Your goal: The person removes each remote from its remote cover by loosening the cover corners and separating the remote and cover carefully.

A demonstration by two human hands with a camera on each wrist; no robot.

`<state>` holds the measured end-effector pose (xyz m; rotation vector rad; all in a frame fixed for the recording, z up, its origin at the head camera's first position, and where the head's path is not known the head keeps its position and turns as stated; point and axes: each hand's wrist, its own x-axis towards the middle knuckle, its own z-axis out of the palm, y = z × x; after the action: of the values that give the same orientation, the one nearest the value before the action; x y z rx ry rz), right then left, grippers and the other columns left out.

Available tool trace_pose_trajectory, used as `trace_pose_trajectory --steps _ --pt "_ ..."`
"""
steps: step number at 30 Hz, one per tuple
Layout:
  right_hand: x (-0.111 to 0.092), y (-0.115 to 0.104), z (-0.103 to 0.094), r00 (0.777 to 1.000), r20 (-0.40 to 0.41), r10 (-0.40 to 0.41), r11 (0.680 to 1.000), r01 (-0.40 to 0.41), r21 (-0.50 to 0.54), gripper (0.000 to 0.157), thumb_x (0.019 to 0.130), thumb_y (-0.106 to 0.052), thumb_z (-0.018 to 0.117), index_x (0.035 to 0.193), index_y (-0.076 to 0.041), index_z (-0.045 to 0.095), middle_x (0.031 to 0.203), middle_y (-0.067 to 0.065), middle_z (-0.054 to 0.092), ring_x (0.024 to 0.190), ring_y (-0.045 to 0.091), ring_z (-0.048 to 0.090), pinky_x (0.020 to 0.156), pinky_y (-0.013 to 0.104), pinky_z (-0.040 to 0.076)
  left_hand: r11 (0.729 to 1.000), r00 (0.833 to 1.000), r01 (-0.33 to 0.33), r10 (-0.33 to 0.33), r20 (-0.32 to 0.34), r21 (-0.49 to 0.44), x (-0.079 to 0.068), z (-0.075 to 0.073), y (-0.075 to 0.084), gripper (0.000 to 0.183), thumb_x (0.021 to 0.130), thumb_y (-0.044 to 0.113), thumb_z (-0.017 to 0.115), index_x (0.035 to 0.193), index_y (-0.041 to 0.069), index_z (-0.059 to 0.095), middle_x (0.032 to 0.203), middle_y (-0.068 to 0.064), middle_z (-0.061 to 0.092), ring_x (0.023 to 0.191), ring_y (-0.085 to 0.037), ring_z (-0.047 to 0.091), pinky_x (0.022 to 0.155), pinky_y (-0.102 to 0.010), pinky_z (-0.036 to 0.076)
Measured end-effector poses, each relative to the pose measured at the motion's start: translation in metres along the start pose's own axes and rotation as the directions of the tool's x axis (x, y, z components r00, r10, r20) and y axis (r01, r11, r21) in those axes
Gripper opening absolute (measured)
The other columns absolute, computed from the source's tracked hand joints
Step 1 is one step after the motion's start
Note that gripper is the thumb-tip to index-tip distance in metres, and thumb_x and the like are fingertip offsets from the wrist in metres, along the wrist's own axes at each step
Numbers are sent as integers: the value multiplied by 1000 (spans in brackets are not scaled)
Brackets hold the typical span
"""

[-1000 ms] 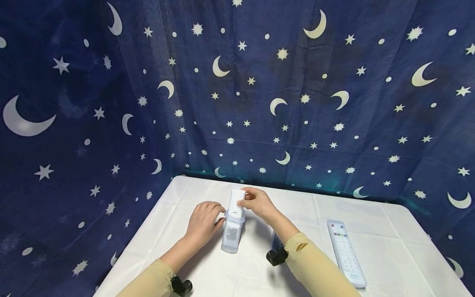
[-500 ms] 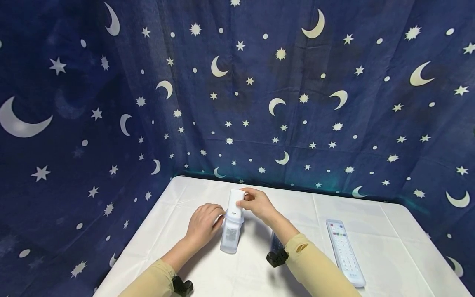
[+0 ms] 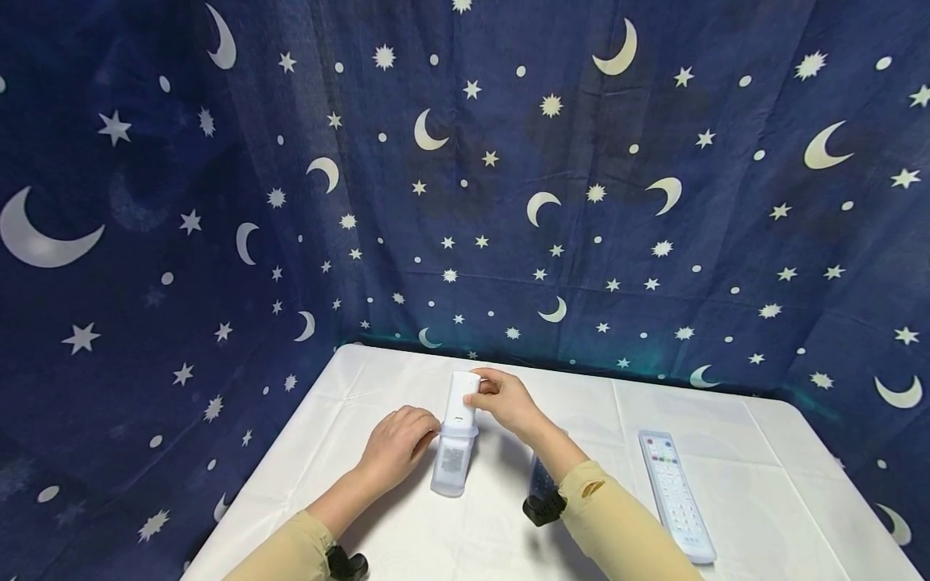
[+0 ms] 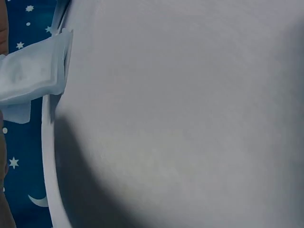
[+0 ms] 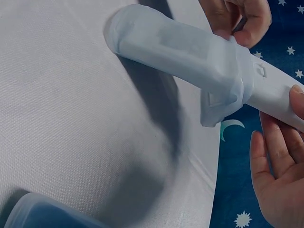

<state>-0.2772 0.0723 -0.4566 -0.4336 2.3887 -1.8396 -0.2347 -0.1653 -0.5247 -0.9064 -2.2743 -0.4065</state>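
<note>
A white remote control (image 3: 461, 397) stands partly inside a translucent pale silicone cover (image 3: 451, 464), its back towards the head view. My right hand (image 3: 508, 401) grips the bare upper end, thumb on the back and fingers behind. On the other side, my left hand (image 3: 397, 449) pinches the cover's folded-back rim (image 3: 459, 432). In the right wrist view the cover (image 5: 171, 47) is bunched around the middle of the remote (image 5: 273, 90), and a flap of it hangs down. The left wrist view catches only part of the cover (image 4: 33, 71); the fingers are mostly out of frame.
Another white remote in a clear cover (image 3: 677, 496) lies at the right on the white-covered table (image 3: 777, 476). Beneath my right forearm lies a dark remote in a cover (image 3: 541, 478), partly hidden. A dark blue curtain (image 3: 508, 202) with moons and stars hangs behind the table.
The cover's rim has slid down slightly, so more of the white remote shows above it. My left hand has moved down a little; my right hand holds nearly the same place.
</note>
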Motion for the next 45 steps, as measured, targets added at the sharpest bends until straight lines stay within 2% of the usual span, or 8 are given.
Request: trace_pose_trajectory --steps 7,14,18,23,29,34,39,45 --pt "4 -5 -5 1000 4 -27 1000 27 7 47 88 -2 78 132 3 63 96 9 72 85 13 62 73 28 53 999 998 -46 45 38 12 3 -5 -2 23 85 10 84 99 21 69 98 9 66 92 -13 61 74 -33 53" --pt "0 0 -5 1000 -5 30 1000 -30 5 50 87 -5 80 134 0 64 95 6 71 86 16 63 75 32 57 994 991 107 -109 72 28 -4 -7 11 18 88 19 80 101 23 70 103 13 65 93 -8 61 76 -29 54" --pt "-2 5 -2 999 -6 35 999 -35 -5 50 86 -4 81 133 1 64 93 5 70 83 16 62 74 35 58 990 990 135 -136 22 41 -7 -8 20 22 86 23 80 106 23 71 105 11 64 94 -11 60 78 -32 53" --pt "2 3 2 999 -19 26 1000 -26 -13 51 86 -6 81 133 0 64 92 5 70 83 15 62 73 33 57 997 998 25 -21 -60 79 6 -8 30 22 83 25 85 102 23 73 102 4 64 93 -19 61 80 -39 54" --pt "1 0 2 997 -42 69 997 -70 -33 54 85 -9 83 134 0 64 92 6 69 80 16 61 69 31 55 981 988 -77 100 -118 181 17 7 44 25 76 26 92 95 26 75 96 6 63 88 -18 59 86 -41 51" --pt "-2 -1 0 993 -66 101 994 -104 -33 51 84 -12 84 131 -3 67 90 6 68 75 16 61 66 30 53 966 987 -87 117 -113 244 25 16 52 23 75 28 91 90 25 74 92 6 60 84 -18 56 85 -41 49" --pt "-1 -1 1 993 -58 104 994 -105 -22 49 84 -11 84 129 -4 68 87 5 68 73 16 62 67 31 54 956 985 -94 129 -111 278 31 20 53 21 76 25 88 85 21 69 88 4 59 83 -20 56 83 -41 48" --pt "2 -5 4 995 -52 84 996 -84 -10 51 84 -6 83 132 -1 66 89 6 68 75 16 62 71 37 58 935 981 -117 160 -106 334 35 18 50 8 92 22 69 84 19 68 85 3 57 79 -20 54 81 -40 49"
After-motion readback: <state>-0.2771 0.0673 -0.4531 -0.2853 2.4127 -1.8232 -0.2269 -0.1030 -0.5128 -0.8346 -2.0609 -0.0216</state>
